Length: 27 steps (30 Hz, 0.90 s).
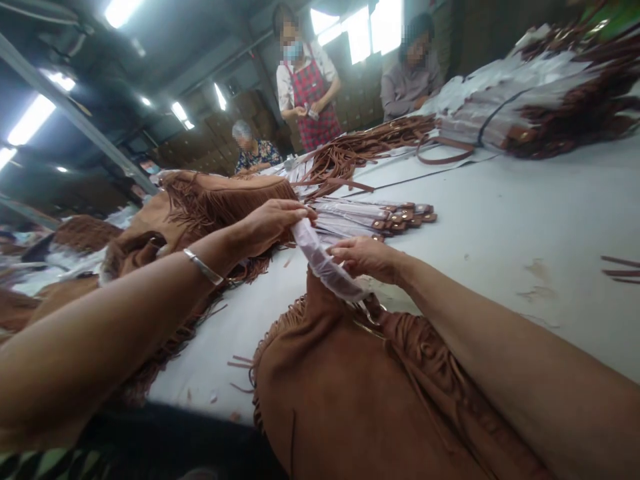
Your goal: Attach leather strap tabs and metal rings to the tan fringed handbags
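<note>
A strip wrapped in white tissue paper (323,261), apparently a bag strap, stretches between my hands. My left hand (275,223) pinches its far end between thumb and fingers. On the strip's right side, my right hand (367,257) has its fingers curled and closed on the wrapping. The strip's near end runs down to a metal ring at the top of a brown suede bag (340,387). Fringe edges the bag on both sides, and part of a zip shows near the ring. My right forearm covers some of the fringe at the right.
Across the white table (500,247) lies a row of wrapped straps (360,217) with brown snap ends. More fringed brown bags (225,190) are piled at left. A tied bundle of wrapped straps (545,113) is at back right. Several people sit or stand beyond, one in a checked apron (315,93).
</note>
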Motion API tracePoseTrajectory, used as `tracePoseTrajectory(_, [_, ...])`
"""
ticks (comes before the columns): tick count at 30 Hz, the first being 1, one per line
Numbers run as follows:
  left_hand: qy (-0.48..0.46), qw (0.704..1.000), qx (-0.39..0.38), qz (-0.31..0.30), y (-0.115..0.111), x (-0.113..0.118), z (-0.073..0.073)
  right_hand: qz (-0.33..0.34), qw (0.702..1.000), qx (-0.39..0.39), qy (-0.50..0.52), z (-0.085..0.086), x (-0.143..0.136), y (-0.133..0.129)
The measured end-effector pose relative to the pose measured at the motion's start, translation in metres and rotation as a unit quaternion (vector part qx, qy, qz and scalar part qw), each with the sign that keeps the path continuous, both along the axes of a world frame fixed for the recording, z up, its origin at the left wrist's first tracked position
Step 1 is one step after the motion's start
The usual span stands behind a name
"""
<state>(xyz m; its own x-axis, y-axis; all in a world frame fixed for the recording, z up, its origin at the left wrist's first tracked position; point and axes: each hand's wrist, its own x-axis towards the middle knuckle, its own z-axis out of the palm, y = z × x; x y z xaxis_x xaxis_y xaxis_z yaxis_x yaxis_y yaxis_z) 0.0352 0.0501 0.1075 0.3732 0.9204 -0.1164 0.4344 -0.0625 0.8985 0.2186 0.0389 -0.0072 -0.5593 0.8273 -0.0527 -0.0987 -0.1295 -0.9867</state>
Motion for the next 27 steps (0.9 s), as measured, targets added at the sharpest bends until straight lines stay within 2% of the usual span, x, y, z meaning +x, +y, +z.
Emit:
tracePoseTrajectory(3, [-0.047,0.998,0.026,0.035,0.007,-0.026,-0.037,0.015,0.998,-0.025,-0.051,-0.007,0.012,-0.004])
tracePoseTrajectory(6, [-0.072,0.995,0.013,0.07,0.016,-0.04,-0.073,0.064,0.993,-0.025,-0.095,-0.011,0.029,-0.02])
tracePoseTrajectory(9, [-0.134,0.989,-0.032,0.051,0.019,-0.038,-0.102,0.099,0.99,-0.036,-0.093,-0.009,0.044,-0.042])
tracePoseTrajectory(12, [-0.201,0.977,-0.068,0.026,0.012,-0.026,-0.119,0.055,0.993,-0.071,-0.072,-0.001,0.05,-0.06])
tracePoseTrajectory(16, [-0.219,0.968,-0.125,-0.001,-0.004,-0.005,-0.127,-0.021,0.997,-0.067,0.008,0.014,0.05,-0.066])
tracePoseTrajectory(20, [-0.221,0.967,-0.128,0.006,-0.015,0.009,-0.122,-0.091,0.99,-0.072,0.076,0.037,0.067,-0.062])
tracePoseTrajectory(24, [-0.163,0.983,-0.067,0.051,-0.011,-0.005,-0.114,-0.206,0.961,-0.138,0.121,0.057,0.106,-0.058])
tracePoseTrajectory(27, [-0.066,0.995,-0.004,0.074,0.003,-0.019,-0.108,-0.284,0.94,-0.156,0.103,0.06,0.126,-0.054])
